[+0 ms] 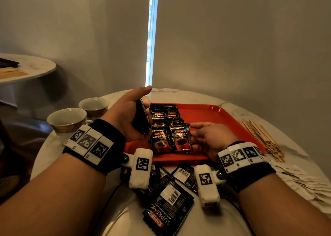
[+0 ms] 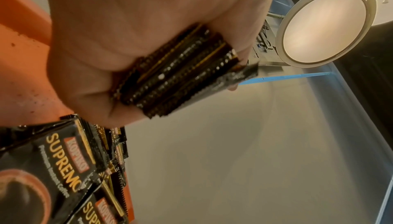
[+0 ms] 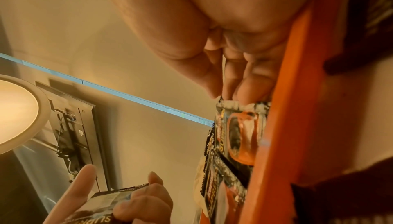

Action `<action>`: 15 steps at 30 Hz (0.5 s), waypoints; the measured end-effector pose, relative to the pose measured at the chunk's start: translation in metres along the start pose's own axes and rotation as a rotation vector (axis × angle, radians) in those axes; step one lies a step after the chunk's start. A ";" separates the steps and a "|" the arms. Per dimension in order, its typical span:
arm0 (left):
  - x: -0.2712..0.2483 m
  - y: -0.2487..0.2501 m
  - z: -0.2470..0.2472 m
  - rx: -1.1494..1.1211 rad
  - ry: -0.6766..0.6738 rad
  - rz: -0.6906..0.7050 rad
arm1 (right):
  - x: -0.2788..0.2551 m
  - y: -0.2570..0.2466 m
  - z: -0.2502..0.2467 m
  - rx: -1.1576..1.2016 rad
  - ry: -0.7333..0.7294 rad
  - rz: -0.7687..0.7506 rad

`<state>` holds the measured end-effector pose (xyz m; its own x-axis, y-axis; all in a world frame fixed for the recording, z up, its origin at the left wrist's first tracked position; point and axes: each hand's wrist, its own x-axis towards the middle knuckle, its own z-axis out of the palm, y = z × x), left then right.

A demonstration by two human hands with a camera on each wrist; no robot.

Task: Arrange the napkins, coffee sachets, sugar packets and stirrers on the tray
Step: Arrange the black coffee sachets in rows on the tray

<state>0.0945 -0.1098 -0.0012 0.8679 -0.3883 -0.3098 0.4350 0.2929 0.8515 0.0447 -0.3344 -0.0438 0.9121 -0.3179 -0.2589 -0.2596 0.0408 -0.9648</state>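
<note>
Left hand (image 1: pixel 125 110) clasps a sachet stack (image 1: pixel 141 119) above the tray (image 1: pixel 223 117); right hand (image 1: pixel 213 137) fingers pinch the tray's nearest sachet (image 1: pixel 180 139).

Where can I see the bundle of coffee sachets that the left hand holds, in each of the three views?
Head: the bundle of sachets stands left of centre, gripped in the left hand over the tray's left edge.
Left wrist: the bundle is seen edge-on at centre, between the fingers.
Right wrist: it is at the bottom left, held by the left hand.
Shared landmark: the red tray, also at and.
</note>
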 end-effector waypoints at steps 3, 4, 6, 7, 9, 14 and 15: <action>-0.002 -0.001 0.000 0.003 -0.009 -0.003 | 0.001 0.001 -0.001 0.015 0.002 -0.007; -0.002 -0.001 0.000 0.002 -0.009 -0.002 | 0.002 0.001 -0.001 0.016 0.005 -0.011; -0.002 -0.001 -0.001 -0.005 0.001 0.003 | 0.001 0.001 -0.001 0.021 0.008 -0.021; -0.001 -0.001 -0.002 -0.012 0.007 0.002 | 0.001 0.000 -0.001 0.029 0.009 -0.034; -0.002 -0.001 -0.002 -0.039 -0.017 -0.006 | 0.000 -0.001 -0.002 0.057 0.015 -0.082; -0.002 -0.004 0.004 -0.100 -0.167 0.054 | -0.010 -0.010 0.000 0.126 -0.067 -0.266; -0.002 -0.004 0.005 -0.106 -0.196 0.065 | -0.013 -0.012 0.001 0.143 -0.120 -0.294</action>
<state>0.0899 -0.1150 -0.0021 0.8365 -0.5246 -0.1586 0.4111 0.4091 0.8146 0.0365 -0.3296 -0.0287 0.9743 -0.2226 0.0353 0.0587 0.0992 -0.9933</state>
